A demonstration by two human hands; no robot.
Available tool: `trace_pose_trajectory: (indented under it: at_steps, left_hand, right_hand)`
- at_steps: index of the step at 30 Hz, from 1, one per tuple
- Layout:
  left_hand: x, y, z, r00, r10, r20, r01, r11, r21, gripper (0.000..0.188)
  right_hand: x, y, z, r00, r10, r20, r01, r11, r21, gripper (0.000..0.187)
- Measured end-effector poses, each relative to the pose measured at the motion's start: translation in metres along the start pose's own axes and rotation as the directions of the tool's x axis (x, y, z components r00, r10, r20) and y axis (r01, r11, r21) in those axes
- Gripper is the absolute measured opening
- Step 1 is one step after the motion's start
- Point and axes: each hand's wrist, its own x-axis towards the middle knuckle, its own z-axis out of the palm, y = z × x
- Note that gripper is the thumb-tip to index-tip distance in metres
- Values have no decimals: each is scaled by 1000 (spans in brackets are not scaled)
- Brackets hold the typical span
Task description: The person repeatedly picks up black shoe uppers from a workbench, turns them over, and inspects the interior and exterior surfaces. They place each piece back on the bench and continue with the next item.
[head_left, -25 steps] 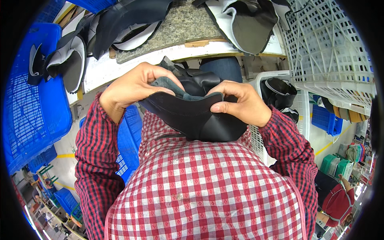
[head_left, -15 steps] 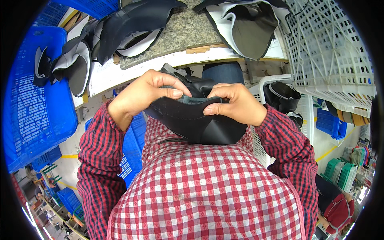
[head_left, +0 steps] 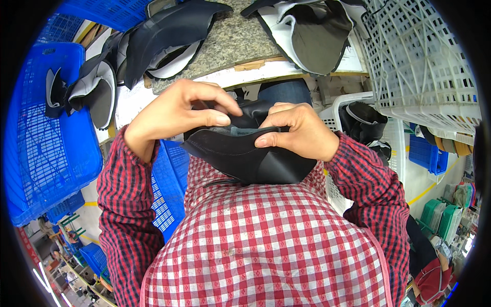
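A black leather boot upper (head_left: 240, 156) hangs in front of my apron, its rim turned up toward me and a grey-blue lining strip (head_left: 245, 131) showing along the inside. My right hand (head_left: 299, 130) pinches that rim between thumb and fingers, thumb on the outer face. Over the left end of the rim is my left hand (head_left: 192, 110). Its thumb and forefinger are apart, with the fingertips just above the opening. The lower fingers of the left hand are partly hidden.
Ahead stands a table with a speckled stone slab (head_left: 230, 43), with black and white-lined uppers (head_left: 171, 38) on it. Another lined upper (head_left: 317, 41) lies at the right. A blue crate (head_left: 56, 148) is at left, white crates (head_left: 424, 61) at right, one holding black pieces (head_left: 365, 120).
My left hand has lifted off the rim and its thumb and forefinger have come apart. The right hand keeps its pinch, shifted slightly left along the rim.
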Motion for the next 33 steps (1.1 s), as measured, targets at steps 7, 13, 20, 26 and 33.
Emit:
trace_pose_trajectory:
  at_steps: [7,13,20,26,33]
  left_hand:
    - [23,-9,4,967,77,243,-100,991,86,19]
    - [10,-7,19,958,-271,89,285,917,-280,16]
    - [4,0,22,993,-66,99,81,986,-149,12]
    - [-6,3,27,991,-137,2,135,974,-182,13]
    - [-17,-10,13,986,-169,-5,159,936,-313,14]
  right_hand:
    - [4,0,-2,996,-91,5,91,986,-137,24]
    - [5,6,-6,1000,-14,26,16,994,-107,28]
    - [23,6,-12,964,-47,263,25,996,87,32]
    - [27,4,-7,950,-9,313,-15,997,76,28]
    - [14,9,8,991,-81,105,70,992,101,23]
